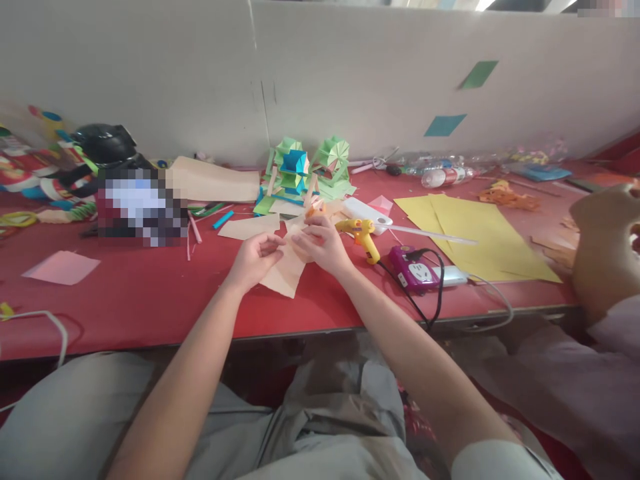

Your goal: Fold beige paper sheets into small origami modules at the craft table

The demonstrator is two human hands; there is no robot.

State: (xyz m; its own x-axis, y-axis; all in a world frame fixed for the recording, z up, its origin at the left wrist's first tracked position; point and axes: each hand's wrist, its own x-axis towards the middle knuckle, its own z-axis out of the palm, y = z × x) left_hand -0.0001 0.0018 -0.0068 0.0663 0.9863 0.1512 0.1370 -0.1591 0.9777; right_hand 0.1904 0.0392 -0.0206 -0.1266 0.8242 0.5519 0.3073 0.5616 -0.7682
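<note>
No lettering, number or brand can be read anywhere. The plastic bottle (443, 177) lying near the red table's (150, 300) far edge carries a red label, but its print is too small and blurred to make out.

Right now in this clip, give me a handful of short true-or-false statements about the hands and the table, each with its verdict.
1. Both the left hand and the right hand hold the beige paper piece. True.
2. The yellow glue gun is in the right hand. False: it lies on the red table, just right of that hand.
3. The yellow paper sheets lie to the right of the hands. True.
4. The pink paper square sits on top of the yellow sheets. False: it lies alone at the far left of the table.
5. The green paper models stand behind the hands. True.
</note>
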